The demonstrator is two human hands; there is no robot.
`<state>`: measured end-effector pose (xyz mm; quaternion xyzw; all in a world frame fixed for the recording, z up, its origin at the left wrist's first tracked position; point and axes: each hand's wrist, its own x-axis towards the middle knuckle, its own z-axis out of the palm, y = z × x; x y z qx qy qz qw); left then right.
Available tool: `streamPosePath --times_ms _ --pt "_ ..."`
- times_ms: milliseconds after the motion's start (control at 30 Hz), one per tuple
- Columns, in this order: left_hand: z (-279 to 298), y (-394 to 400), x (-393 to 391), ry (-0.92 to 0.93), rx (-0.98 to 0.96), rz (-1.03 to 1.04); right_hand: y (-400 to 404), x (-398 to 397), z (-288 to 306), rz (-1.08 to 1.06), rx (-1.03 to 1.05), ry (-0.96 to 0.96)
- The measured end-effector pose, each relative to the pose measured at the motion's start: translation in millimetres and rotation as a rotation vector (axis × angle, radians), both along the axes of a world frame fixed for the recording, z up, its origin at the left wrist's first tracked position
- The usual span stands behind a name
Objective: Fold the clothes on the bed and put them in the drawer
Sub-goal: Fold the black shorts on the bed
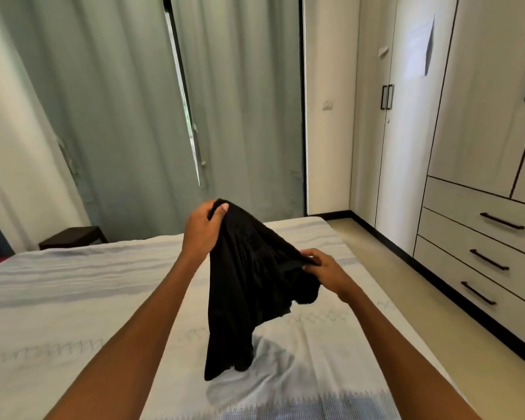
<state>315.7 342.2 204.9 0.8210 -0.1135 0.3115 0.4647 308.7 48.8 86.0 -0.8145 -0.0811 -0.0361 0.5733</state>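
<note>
A black garment point(249, 286) hangs bunched above the bed point(73, 313), its lower end just over the sheet. My left hand point(202, 227) grips its top edge, held highest. My right hand point(323, 269) pinches another edge lower and to the right. Three closed drawers point(479, 253) with dark handles sit in the wardrobe on the right, beyond the strip of floor beside the bed.
The wardrobe point(482, 101) has tall closed doors above the drawers. Grey-green curtains point(119, 116) hang behind the bed. A dark side table point(72, 236) stands at the bed's far left. Beige floor point(385, 268) runs between bed and wardrobe.
</note>
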Motion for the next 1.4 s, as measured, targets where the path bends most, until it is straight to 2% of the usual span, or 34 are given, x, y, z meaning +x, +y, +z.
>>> streamPosePath --times_ms 100,233,367,467,500,600,700,833,933,1033,1100,1267,1400 --pt "19.2 15.2 9.6 -0.016 -0.061 0.033 -14.3 6.2 38.0 0.046 -0.025 0.068" --pt "28.3 22.9 11.7 -0.015 -0.062 0.054 -31.2 13.3 83.6 0.115 -0.367 0.175" --pt "22.9 31.0 16.9 0.011 -0.050 0.126 -57.9 15.6 131.0 0.175 -0.353 0.310" --pt "25.4 26.5 22.4 0.050 -0.072 0.134 -70.8 13.6 174.8 0.070 -0.615 0.278" --pt "28.2 22.3 23.7 0.069 -0.097 0.107 -72.1 10.8 188.3 0.037 -0.627 0.256" --pt "41.4 9.4 26.6 0.127 -0.262 -0.020 -75.8 3.5 221.1 0.060 -0.422 0.126" --pt "57.0 3.4 30.9 0.058 -0.330 -0.092 -77.4 -3.3 235.8 0.051 -0.205 -0.025" --pt "89.4 -7.2 29.9 -0.053 -0.172 -0.271 -86.3 -6.9 247.3 -0.027 0.035 -0.051" --pt "114.9 -16.6 22.6 0.003 -0.038 -0.373 -94.4 -12.2 259.2 -0.120 -0.008 -0.087" --pt "119.8 -16.9 22.5 0.012 0.173 -0.350 -96.0 -8.1 260.2 -0.213 -0.154 -0.187" --pt "114.7 -16.2 21.3 0.026 0.281 -0.323 -93.4 -2.8 255.0 -0.274 -0.096 -0.242" --pt "96.4 -20.1 12.3 0.011 0.377 -0.191 -72.2 0.5 239.9 -0.359 0.228 -0.269" --pt "76.8 -19.8 19.8 0.090 0.459 -0.065 -49.1 -8.1 230.5 -0.273 0.218 -0.213"
